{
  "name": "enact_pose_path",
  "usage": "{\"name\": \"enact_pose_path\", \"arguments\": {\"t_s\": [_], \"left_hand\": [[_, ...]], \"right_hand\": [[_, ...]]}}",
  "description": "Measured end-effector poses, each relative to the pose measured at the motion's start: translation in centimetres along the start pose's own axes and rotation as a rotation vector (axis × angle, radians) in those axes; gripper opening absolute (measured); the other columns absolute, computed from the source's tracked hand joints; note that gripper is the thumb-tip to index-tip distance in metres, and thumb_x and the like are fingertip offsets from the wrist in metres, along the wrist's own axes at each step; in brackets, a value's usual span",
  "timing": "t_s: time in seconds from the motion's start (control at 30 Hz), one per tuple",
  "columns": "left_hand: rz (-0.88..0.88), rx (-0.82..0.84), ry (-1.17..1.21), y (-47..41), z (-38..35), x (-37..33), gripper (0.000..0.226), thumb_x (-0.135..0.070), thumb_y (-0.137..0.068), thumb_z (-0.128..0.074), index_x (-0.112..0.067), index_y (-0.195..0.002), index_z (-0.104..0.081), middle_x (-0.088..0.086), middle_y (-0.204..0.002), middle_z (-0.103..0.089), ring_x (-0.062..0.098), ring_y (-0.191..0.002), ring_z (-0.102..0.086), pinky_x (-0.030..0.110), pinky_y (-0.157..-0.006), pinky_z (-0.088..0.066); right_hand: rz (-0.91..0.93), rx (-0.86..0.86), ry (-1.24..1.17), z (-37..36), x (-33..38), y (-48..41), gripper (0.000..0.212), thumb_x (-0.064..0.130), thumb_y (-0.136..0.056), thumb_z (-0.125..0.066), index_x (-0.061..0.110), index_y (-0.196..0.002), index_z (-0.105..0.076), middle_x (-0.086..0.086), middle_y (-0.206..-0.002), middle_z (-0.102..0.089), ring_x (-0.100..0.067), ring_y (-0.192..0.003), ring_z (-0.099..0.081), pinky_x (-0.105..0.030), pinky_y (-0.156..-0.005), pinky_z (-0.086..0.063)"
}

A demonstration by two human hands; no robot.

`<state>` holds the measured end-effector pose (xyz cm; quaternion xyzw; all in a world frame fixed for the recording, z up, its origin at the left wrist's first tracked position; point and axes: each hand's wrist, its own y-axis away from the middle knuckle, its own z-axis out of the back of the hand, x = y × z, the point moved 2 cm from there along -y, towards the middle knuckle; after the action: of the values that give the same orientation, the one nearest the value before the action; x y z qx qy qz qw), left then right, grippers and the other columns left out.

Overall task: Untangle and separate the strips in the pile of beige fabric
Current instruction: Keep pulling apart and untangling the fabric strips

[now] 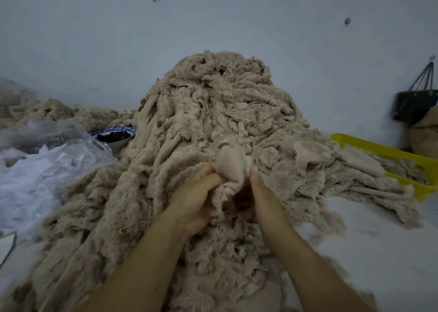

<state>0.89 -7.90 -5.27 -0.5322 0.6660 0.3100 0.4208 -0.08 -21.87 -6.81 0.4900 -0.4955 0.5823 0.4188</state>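
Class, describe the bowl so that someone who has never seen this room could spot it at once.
Start at the big pile of beige fabric in the middle of the picture. At its left foot, between the pile and the crumpled clear plastic, sits the bowl. It alone has a blue-and-white patterned rim and dark contents.

A plain room serving as an informal textile workspace. A tall pile of beige fabric [218, 112] strips leans against a bare, marked pale wall [213, 27]. More strips lie in a yellow plastic basket [343, 139] at right. Crumpled plastic bags [47, 165] and a patterned bowl [113, 143] sit left. A black bag [414, 108] hangs far right.
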Motion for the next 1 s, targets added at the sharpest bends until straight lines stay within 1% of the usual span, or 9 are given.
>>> {"name": "enact_pose_path", "arguments": {"t_s": [0.1, 0.2, 0.33, 0.43, 0.5, 0.67, 0.8, 0.9, 1.0], "left_hand": [[0.030, -0.006, -0.158, 0.2, -0.3, 0.4, 0.033, 0.007, -0.089, -0.052, -0.009, -0.112, -0.069, 0.022, -0.099, -0.069, 0.029, -0.082, -0.066, 0.034, -0.073, -0.055], [0.048, 0.016, -0.270, 0.2, -0.7, 0.9, 0.028, 0.001, -0.089, -0.061, -0.013, -0.110, -0.071, 0.018, -0.109, -0.072, 0.028, -0.096, -0.069, 0.037, -0.087, -0.056], [0.040, 0.029, -0.299, 0.3, -1.1, 0.8, 0.019, -0.006, -0.089, -0.063, -0.020, -0.098, -0.073, 0.005, -0.094, -0.074, 0.016, -0.080, -0.070, 0.026, -0.065, -0.056], [0.001, -0.007, -0.247, 0.2, -0.9, 0.4, 0.039, 0.000, -0.094, -0.049, -0.026, -0.085, -0.077, 0.003, -0.089, -0.075, 0.014, -0.072, -0.069, 0.026, -0.059, -0.056], [-0.026, 0.003, -0.165, 0.2, -0.7, 0.0, 0.047, 0.003, -0.094, -0.042, -0.024, -0.078, -0.077, 0.002, -0.080, -0.073, 0.012, -0.064, -0.066, 0.024, -0.052, -0.053], [-0.080, 0.001, -0.158, 0.4, -0.6, -0.2, 0.051, 0.008, -0.086, -0.033, -0.020, -0.064, -0.070, -0.004, -0.073, -0.068, 0.007, -0.059, -0.063, 0.019, -0.048, -0.047], [-0.123, -0.104, -0.385, 0.2, -0.5, 0.0, 0.049, 0.002, -0.095, -0.041, -0.029, -0.078, -0.075, -0.009, -0.090, -0.075, 0.008, -0.074, -0.068, 0.023, -0.056, -0.053], [-0.190, -0.092, -0.508, 0.2, -0.6, 0.3, 0.032, -0.016, -0.099, -0.052, -0.041, -0.097, -0.072, -0.011, -0.098, -0.074, 0.005, -0.083, -0.069, 0.019, -0.064, -0.054], [-0.235, -0.078, -0.607, 0.2, -0.7, 0.7, 0.024, -0.025, -0.098, -0.058, -0.044, -0.106, -0.069, -0.009, -0.106, -0.072, 0.007, -0.096, -0.068, 0.022, -0.080, -0.057]], "right_hand": [[-0.041, 0.071, -0.206, 0.5, 0.3, -0.5, 0.056, 0.074, -0.080, -0.046, 0.036, -0.108, -0.075, -0.001, -0.112, -0.074, -0.015, -0.106, -0.070, -0.032, -0.086, -0.055], [-0.063, -0.073, -0.223, 1.0, 0.5, -0.7, 0.044, 0.060, -0.086, -0.057, 0.023, -0.102, -0.075, -0.015, -0.103, -0.074, -0.024, -0.093, -0.071, -0.040, -0.083, -0.056], [-0.122, -0.254, -0.393, 2.2, 0.1, -1.3, 0.028, 0.035, -0.103, -0.049, 0.017, -0.100, -0.069, -0.008, -0.095, -0.073, -0.019, -0.081, -0.070, -0.035, -0.072, -0.056], [-0.230, -0.299, -0.589, 2.6, 0.0, -1.4, 0.031, 0.035, -0.104, -0.046, 0.016, -0.122, -0.063, -0.007, -0.106, -0.073, -0.021, -0.086, -0.070, -0.033, -0.065, -0.054], [-0.288, -0.321, -0.688, 2.7, -0.2, -1.5, 0.032, 0.033, -0.104, -0.046, 0.013, -0.124, -0.063, -0.007, -0.098, -0.076, -0.020, -0.079, -0.072, -0.029, -0.054, -0.054], [-0.293, -0.250, -0.765, 2.8, -0.3, -1.8, 0.037, 0.022, -0.106, -0.039, 0.003, -0.129, -0.061, -0.017, -0.116, -0.071, -0.028, -0.102, -0.070, -0.033, -0.069, -0.060], [-0.249, -0.115, -0.742, 3.0, -0.4, -1.6, 0.058, 0.053, -0.101, -0.039, 0.016, -0.089, -0.082, -0.009, -0.106, -0.076, -0.021, -0.086, -0.075, -0.033, -0.065, -0.061], [-0.169, -0.025, -0.525, 2.0, -0.2, -1.1, 0.065, 0.072, -0.090, -0.043, 0.020, -0.105, -0.079, -0.009, -0.113, -0.074, -0.020, -0.105, -0.071, -0.035, -0.084, -0.060], [-0.140, -0.087, -0.263, 0.9, -0.4, -1.0, 0.042, 0.049, -0.096, -0.057, 0.017, -0.121, -0.068, -0.005, -0.112, -0.074, -0.019, -0.103, -0.071, -0.041, -0.096, -0.055]]}}
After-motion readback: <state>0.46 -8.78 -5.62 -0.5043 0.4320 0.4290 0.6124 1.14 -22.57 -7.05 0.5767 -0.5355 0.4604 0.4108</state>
